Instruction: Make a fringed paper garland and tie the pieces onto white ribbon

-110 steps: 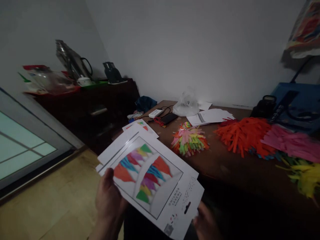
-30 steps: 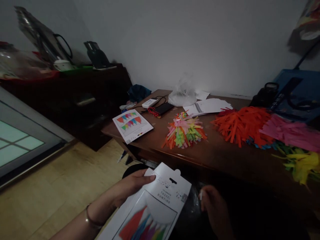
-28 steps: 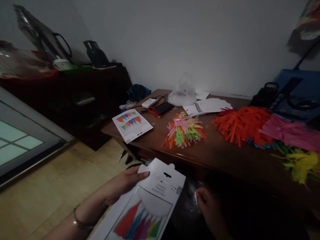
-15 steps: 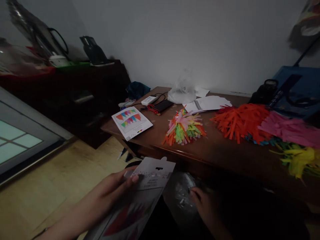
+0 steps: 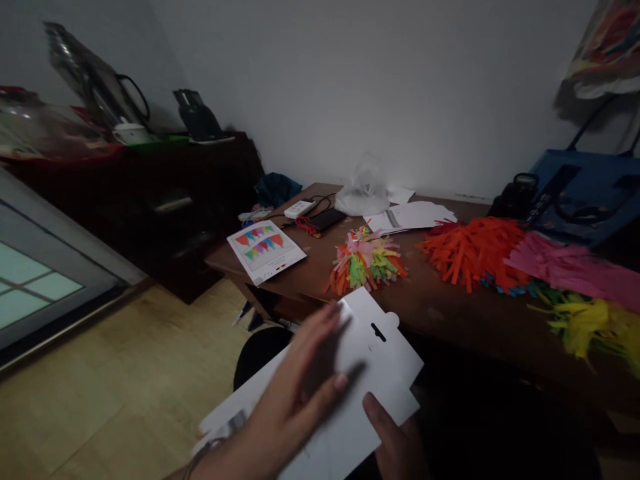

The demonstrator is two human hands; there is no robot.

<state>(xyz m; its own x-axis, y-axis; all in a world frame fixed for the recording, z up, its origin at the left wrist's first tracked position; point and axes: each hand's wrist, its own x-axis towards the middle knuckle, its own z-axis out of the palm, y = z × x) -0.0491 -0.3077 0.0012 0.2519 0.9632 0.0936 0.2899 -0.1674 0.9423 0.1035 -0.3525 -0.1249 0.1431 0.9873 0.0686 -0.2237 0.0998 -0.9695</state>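
A white cardboard packaging card [image 5: 345, 393] lies tilted in front of me, plain side up, with a hang slot near its far end. My right hand [image 5: 395, 433] grips the card's right edge, thumb on top; its other fingers are hidden beneath. Over the card is my left hand [image 5: 305, 380], slightly blurred, with fingers stretched out and the thumb apart. Whether its fingertips touch the surface I cannot tell. Beyond the card, on the brown table [image 5: 420, 313], sits a multicoloured paper-fringe bundle [image 5: 367, 262].
A printed bunting card [image 5: 267, 251] lies at the table's left. Behind are a clear plastic bag [image 5: 364, 190], white cards [image 5: 417, 216] and a black device [image 5: 326, 219]. Orange [image 5: 475, 250], pink [image 5: 575, 267] and yellow fringes [image 5: 585, 323] and a blue bag [image 5: 575, 193] stand right.
The card has turned from its printed face to its plain white side. My right hand has moved from a clear plastic wrapper to the card's edge; my left hand's fingers have spread.
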